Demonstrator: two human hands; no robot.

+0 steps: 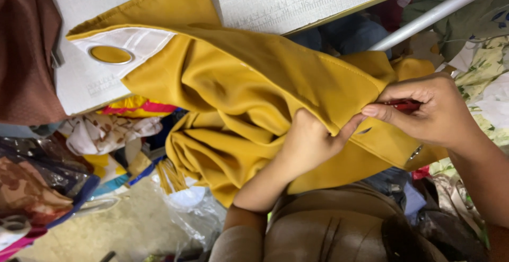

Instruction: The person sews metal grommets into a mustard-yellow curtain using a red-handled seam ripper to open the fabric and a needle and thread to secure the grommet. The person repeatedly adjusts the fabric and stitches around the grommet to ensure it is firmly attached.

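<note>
Mustard curtain point(249, 81) edge pinched between left hand point(310, 142) and right hand point(432, 111)

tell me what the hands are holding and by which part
Left hand grips the mustard-yellow curtain at a fold by its stitched edge. Right hand pinches that edge and holds a small red tool between its fingers.

one mustard curtain point(249, 92), two hands point(310, 140), one metal eyelet point(111, 54), one red tool point(405, 104)
</note>
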